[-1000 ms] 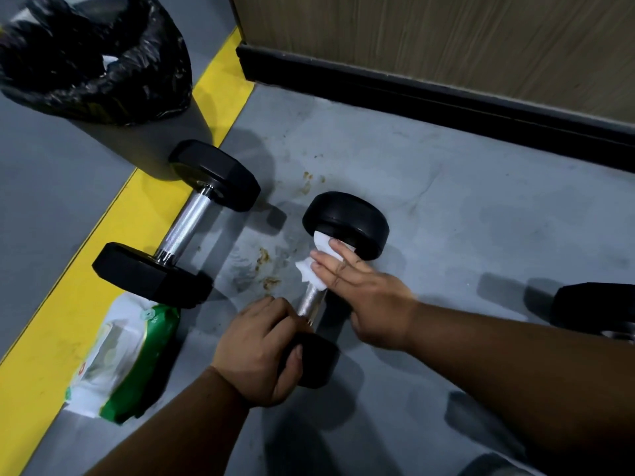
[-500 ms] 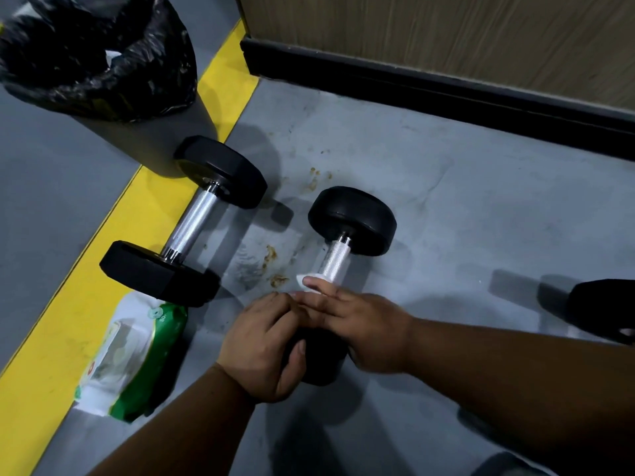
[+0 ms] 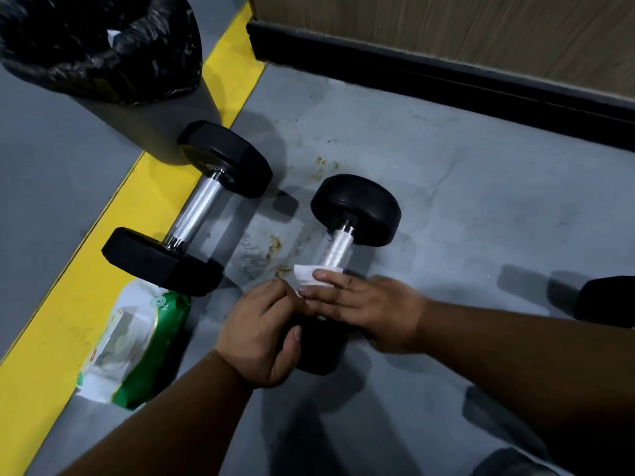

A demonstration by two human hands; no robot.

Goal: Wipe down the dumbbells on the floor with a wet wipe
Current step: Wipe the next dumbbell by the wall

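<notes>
1. The right hand (image 3: 369, 309) lies with fingers straight, pressing a wet wipe (image 3: 311, 276) onto the near end of the small dumbbell (image 3: 347, 235) handle.
2. The left hand (image 3: 263, 333) grips that dumbbell's near head, thumb curled round it.
3. Bare grey floor (image 3: 481, 207) spreads rightward to the black skirting (image 3: 446, 84).
4. Leftward, a larger dumbbell (image 3: 192, 211) lies partly on the yellow stripe (image 3: 44, 338), its near head just beside the wipes packet (image 3: 137, 352), its far head against a lined bin (image 3: 103, 56).

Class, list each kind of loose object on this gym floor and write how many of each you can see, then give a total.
Dumbbells: 2 in full view, the hexagonal-ended dumbbell and the round-ended dumbbell; a dark object at the right edge cannot be identified
Wet wipe: 1
Wet wipe pack: 1
Lined bin: 1
Total: 5
</notes>
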